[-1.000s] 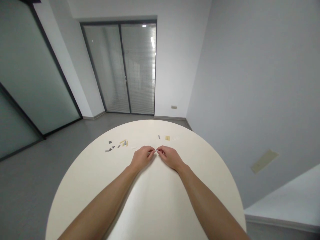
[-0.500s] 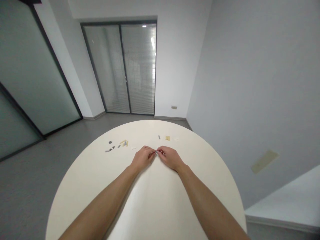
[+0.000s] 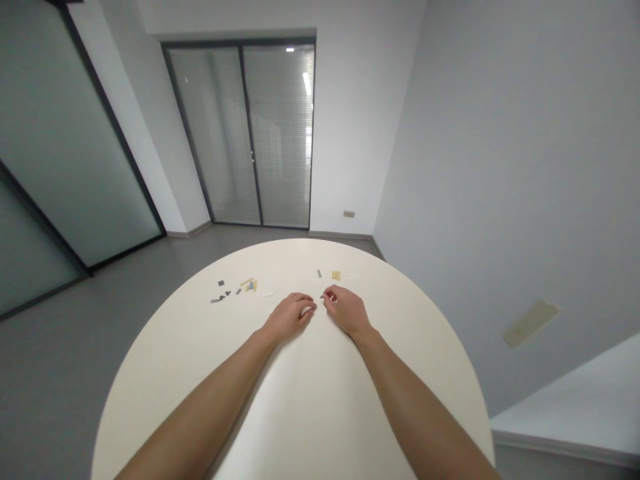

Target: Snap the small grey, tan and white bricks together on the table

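My right hand [image 3: 346, 311] is raised a little over the table, thumb and forefinger pinching a small dark grey piece [image 3: 323, 297], likely a toy building brick; its exact shape is too small to make out. Opposite it, my left hand [image 3: 289, 316] rests on the tabletop with fingers curved and a gap between thumb and fingers; nothing shows in it. A slim grey piece [image 3: 319, 273] and a yellow piece [image 3: 336, 275] lie beyond the right hand. Left of my left hand is a thin white strip [image 3: 269, 295].
The round white table [image 3: 310, 413] fills the lower middle. Small yellow pieces [image 3: 247, 282] and dark grey pieces [image 3: 221, 283] lie scattered at its left far side. Faint whitish pieces [image 3: 353, 276] lie at the far right. Glass doors [image 3: 280, 133] and a wall [image 3: 500, 167] stand around.
My hands, which met at a small grey piece, have come apart. The right hand has moved slightly right and away from me with a small dark piece; the left has loosened its fingers.
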Tool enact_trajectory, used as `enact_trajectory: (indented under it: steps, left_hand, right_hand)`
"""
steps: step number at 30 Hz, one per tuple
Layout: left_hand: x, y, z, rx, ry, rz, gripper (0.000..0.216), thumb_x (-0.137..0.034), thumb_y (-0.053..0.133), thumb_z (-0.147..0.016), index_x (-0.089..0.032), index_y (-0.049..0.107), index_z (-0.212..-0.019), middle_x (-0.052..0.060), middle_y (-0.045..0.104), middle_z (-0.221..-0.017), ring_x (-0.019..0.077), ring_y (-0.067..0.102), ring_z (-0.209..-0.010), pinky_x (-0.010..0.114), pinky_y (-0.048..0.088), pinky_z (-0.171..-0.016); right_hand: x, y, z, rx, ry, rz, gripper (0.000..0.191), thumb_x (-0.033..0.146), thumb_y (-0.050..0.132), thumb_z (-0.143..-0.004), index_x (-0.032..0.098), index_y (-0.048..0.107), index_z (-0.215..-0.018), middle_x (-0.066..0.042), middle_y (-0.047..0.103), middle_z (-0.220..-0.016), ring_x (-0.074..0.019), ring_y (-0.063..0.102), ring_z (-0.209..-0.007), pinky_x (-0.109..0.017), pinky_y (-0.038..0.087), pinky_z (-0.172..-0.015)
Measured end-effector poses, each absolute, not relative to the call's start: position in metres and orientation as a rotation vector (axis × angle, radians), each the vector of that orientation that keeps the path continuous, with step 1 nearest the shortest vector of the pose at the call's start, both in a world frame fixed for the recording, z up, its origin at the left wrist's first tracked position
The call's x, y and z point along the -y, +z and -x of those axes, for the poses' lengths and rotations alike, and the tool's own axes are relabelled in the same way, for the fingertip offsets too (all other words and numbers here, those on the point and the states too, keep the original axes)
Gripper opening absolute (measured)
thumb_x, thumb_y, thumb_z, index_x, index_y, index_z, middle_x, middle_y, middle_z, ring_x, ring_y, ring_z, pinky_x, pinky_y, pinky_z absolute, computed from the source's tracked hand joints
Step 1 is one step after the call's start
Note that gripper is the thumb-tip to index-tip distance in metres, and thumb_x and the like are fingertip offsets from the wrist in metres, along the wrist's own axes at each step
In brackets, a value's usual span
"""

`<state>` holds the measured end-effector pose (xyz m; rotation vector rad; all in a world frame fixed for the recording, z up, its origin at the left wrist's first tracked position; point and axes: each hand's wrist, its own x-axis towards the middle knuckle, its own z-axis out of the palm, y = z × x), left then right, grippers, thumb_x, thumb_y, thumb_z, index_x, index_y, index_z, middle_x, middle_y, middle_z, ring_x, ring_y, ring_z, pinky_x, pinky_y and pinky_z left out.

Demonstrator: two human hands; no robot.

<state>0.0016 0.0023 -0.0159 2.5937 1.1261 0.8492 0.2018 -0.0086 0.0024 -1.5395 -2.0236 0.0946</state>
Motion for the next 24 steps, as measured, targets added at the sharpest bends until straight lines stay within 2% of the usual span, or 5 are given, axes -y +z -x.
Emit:
enact_trajectory:
  steps: [8, 24]
  left_hand:
    - [-0.0020, -0.0157, -0.0014, -1.149, 0.839, -2.568, 0.025, -0.027, 0.050, -0.093, -0.024, 0.071, -0.106, 0.005, 0.067, -0.116, 0.0214, 0.058, -0.111, 0.036, 0.046, -0.098]
    - [-0.0008, -0.0158, -0.0016, -1.155, 0.840, -2.568, 0.026, -0.027, 0.049, -0.092, -0.023, 0.071, -0.106, 0.006, 0.067, -0.116, 0.0214, 0.057, -0.111, 0.036, 0.046, -0.099]
  right_hand:
    - [0.0061, -0.0010, -0.2042, 2.142, -0.023, 1.657, 0.017, 0.030, 0.051, -0.095, 0.024, 0.066, -0.101, -0.003, 0.070, -0.101, -0.0178, 0.059, -0.101, -0.026, 0.042, -0.079]
    - [0.0079, 0.0035, -0.2047, 2.094, -0.092, 1.773, 0.018, 0.024, 0.048, -0.094, 0.023, 0.063, -0.104, -0.005, 0.070, -0.104, -0.0176, 0.062, -0.097, -0.027, 0.041, -0.080]
